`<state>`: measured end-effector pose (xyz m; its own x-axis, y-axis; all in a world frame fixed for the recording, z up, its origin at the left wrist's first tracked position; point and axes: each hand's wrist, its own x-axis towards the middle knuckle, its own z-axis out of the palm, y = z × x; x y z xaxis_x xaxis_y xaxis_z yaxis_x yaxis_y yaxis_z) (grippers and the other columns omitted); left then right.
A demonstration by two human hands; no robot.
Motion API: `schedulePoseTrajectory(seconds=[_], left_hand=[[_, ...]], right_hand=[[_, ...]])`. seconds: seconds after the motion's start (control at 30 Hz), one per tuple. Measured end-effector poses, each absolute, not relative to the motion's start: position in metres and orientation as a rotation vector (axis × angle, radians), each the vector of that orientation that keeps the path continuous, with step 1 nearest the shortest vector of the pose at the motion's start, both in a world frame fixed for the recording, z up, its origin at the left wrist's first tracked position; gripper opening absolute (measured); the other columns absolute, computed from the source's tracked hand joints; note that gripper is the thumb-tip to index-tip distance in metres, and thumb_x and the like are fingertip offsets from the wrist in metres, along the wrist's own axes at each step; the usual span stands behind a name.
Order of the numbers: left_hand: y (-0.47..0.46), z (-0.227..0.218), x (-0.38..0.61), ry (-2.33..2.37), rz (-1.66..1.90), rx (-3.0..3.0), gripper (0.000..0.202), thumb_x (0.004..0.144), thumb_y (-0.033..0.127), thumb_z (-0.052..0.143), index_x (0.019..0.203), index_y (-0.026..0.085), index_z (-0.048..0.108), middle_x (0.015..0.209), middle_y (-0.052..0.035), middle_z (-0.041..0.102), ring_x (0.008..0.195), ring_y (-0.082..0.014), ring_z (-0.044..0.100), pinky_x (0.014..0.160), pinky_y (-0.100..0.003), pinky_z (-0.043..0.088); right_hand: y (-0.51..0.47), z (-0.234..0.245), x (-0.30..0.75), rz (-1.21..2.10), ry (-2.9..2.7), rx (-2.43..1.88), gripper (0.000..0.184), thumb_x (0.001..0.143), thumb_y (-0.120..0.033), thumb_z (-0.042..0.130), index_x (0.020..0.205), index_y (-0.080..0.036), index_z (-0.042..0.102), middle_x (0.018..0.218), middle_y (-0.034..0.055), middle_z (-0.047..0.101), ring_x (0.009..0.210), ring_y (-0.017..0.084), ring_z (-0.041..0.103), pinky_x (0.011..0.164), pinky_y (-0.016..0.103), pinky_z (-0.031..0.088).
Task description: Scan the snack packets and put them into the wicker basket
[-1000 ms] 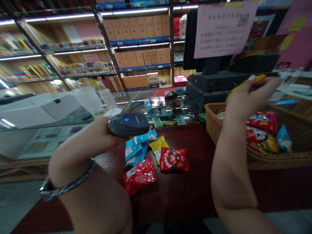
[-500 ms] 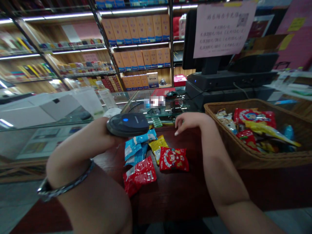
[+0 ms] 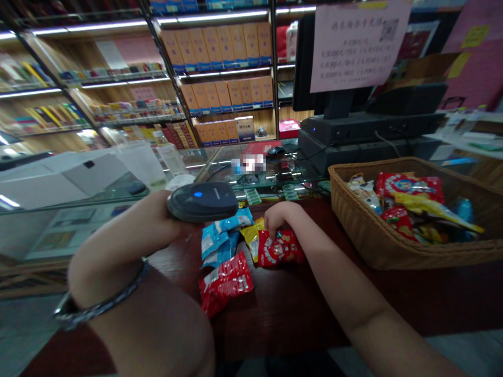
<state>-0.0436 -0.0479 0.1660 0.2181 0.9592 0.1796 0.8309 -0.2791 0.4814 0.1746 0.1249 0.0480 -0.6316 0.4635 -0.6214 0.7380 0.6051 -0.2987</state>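
Observation:
My left hand (image 3: 165,214) is wrapped round a dark barcode scanner (image 3: 204,201) with a lit blue spot on top. My right hand (image 3: 281,215) bends down over a red snack packet (image 3: 281,250), its fingers closed on the upper part of it; the thumb is partly hidden. Tucked behind that packet's left side lies a yellow snack packet (image 3: 251,238). Blue snack packets (image 3: 220,241) lie below the scanner, overlapping. Closer to me, another red snack packet (image 3: 226,283) rests on the dark wooden counter (image 3: 275,314).
A wicker basket (image 3: 416,256) holding several snack packets stands at the right. Behind it is a monitor (image 3: 304,63) with a paper notice. A glass counter (image 3: 212,162) runs across the back, with a white box (image 3: 39,178) at the left. Stocked shelves (image 3: 223,73) line the far wall.
My right hand has come down and left onto the red packet, which has shifted slightly away from me. My left hand and the scanner have hardly moved.

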Motion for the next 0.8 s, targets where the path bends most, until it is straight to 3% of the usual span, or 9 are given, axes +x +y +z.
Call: schedulePoseTrajectory(seconds=[0.13, 0.27, 0.5, 0.63, 0.73, 0.8], left_hand=[[-0.048, 0.167, -0.041, 1.653, 0.658, 2.212, 0.037, 0.067, 0.035, 0.070, 0.102, 0.023, 0.077, 0.099, -0.0021, 0.080, 0.086, -0.0205, 0.069, 0.091, -0.038, 0.057], [-0.048, 0.167, -0.041, 1.641, 0.642, 2.238, 0.036, 0.069, 0.030, 0.069, 0.103, 0.022, 0.077, 0.103, -0.0038, 0.080, 0.089, -0.0219, 0.069, 0.092, -0.039, 0.056], [-0.043, 0.164, -0.039, 1.616, 0.581, 2.253, 0.037, 0.070, 0.031, 0.068, 0.105, 0.024, 0.076, 0.110, -0.0039, 0.079, 0.095, -0.0230, 0.069, 0.094, -0.040, 0.055], [-0.041, 0.162, -0.040, 1.608, 0.557, 2.228, 0.040, 0.068, 0.026, 0.068, 0.107, 0.023, 0.076, 0.110, -0.0040, 0.079, 0.096, -0.0229, 0.069, 0.095, -0.040, 0.055], [-0.042, 0.162, -0.040, 1.621, 0.562, 2.214, 0.039, 0.067, 0.027, 0.068, 0.105, 0.022, 0.076, 0.108, -0.0046, 0.079, 0.095, -0.0232, 0.070, 0.096, -0.041, 0.055], [-0.042, 0.162, -0.040, 1.627, 0.561, 2.205, 0.038, 0.069, 0.028, 0.069, 0.106, 0.022, 0.076, 0.108, -0.0043, 0.079, 0.093, -0.0225, 0.070, 0.095, -0.041, 0.055]], right_hand=[[0.134, 0.065, 0.208, -0.855, 2.675, 0.975, 0.032, 0.076, -0.042, 0.073, 0.097, -0.019, 0.076, 0.093, 0.0012, 0.072, 0.078, 0.015, 0.060, 0.069, 0.025, 0.043], [0.138, 0.072, 0.238, -1.319, 2.905, 1.125, 0.031, 0.088, -0.041, 0.058, 0.103, -0.019, 0.073, 0.094, 0.0014, 0.072, 0.075, 0.013, 0.058, 0.070, 0.024, 0.043], [0.147, 0.072, 0.248, -2.078, 3.001, 1.386, 0.024, 0.084, -0.035, 0.061, 0.100, -0.017, 0.066, 0.090, 0.0010, 0.070, 0.076, 0.012, 0.056, 0.070, 0.023, 0.043], [0.150, 0.077, 0.237, -2.904, 2.702, 1.450, 0.021, 0.077, -0.026, 0.058, 0.097, -0.020, 0.058, 0.079, -0.0020, 0.064, 0.070, 0.012, 0.054, 0.069, 0.024, 0.045], [0.153, 0.074, 0.229, -3.386, 2.348, 1.202, 0.014, 0.077, -0.031, 0.053, 0.088, -0.021, 0.053, 0.069, -0.0022, 0.053, 0.066, 0.013, 0.050, 0.072, 0.026, 0.047], [0.156, 0.068, 0.225, -3.426, 2.369, 0.969, 0.018, 0.080, -0.038, 0.049, 0.086, -0.022, 0.054, 0.069, -0.0019, 0.049, 0.067, 0.013, 0.046, 0.075, 0.027, 0.047]])
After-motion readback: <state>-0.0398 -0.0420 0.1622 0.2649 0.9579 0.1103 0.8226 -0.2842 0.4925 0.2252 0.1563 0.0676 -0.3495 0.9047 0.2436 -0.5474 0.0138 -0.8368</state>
